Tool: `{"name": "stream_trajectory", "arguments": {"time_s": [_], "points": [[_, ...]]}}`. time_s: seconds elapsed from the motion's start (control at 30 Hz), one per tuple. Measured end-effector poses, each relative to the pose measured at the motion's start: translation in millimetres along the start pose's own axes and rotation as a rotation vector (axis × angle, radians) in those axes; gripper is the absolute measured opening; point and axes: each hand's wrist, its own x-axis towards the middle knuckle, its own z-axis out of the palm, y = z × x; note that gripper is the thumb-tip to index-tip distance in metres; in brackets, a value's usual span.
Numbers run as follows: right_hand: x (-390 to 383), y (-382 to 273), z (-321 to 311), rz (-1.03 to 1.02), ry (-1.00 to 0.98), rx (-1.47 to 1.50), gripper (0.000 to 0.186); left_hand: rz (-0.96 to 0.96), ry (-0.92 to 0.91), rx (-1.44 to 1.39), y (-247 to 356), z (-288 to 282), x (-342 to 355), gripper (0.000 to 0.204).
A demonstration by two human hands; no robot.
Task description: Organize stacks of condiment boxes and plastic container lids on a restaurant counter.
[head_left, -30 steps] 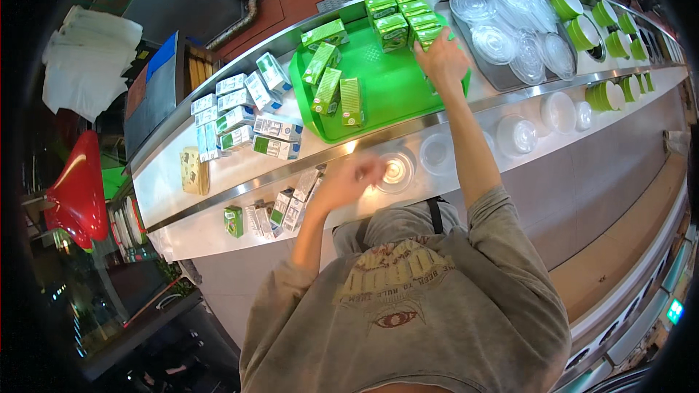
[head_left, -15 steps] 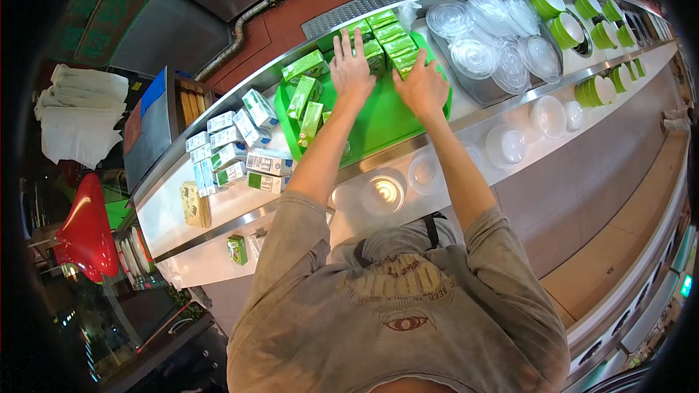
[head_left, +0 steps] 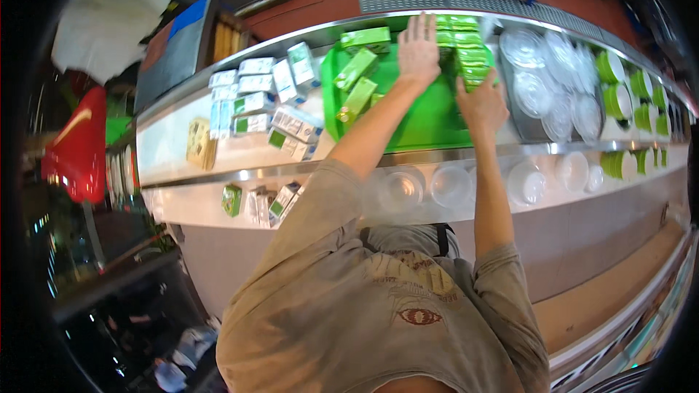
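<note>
A green tray (head_left: 422,128) on the counter holds several green drink cartons. Most of them stand packed in a block of cartons (head_left: 459,33) at the tray's far right. My left hand (head_left: 420,58) lies against the left side of this block, its fingers stretched out. At the near end of the right-hand row, my right hand (head_left: 483,105) has thumb and fingers around the nearest green carton (head_left: 473,73). Loose on the tray's left part are a lying green carton (head_left: 365,38), a tilted green carton (head_left: 356,68) and another carton (head_left: 357,100), with one more partly hidden by my left forearm.
Left of the tray stand several white-and-blue cartons (head_left: 256,84), with a stack of brown paper pieces (head_left: 200,144) nearby. To the right, a metal tray holds clear plastic lids (head_left: 531,94), then green-and-white bowls (head_left: 617,102). Clear tubs (head_left: 526,182) sit on the lower shelf.
The view has turned, so the counter appears more level and shifted right. Both hands keep their places at the carton block, and the block looks more closely lined up.
</note>
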Motion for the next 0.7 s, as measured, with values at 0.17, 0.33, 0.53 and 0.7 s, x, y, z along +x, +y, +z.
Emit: {"name": "stream_trajectory", "arguments": {"time_s": [0.17,0.33,0.53,0.7], "points": [[-1,10,-1,0.004,0.011,0.001,0.075,-0.126,0.158,-0.283,13,-59,-69,0.096],[-1,8,-1,-0.016,0.009,-0.02,0.071,-0.453,0.132,-0.384,-8,-90,-177,0.071],[2,6,2,-0.009,0.015,-0.045,0.074,-0.501,0.104,-0.363,-16,-76,-211,0.071],[3,7,6,-0.027,0.072,-0.092,0.08,-0.503,0.08,-0.332,-20,-58,-218,0.069]]}}
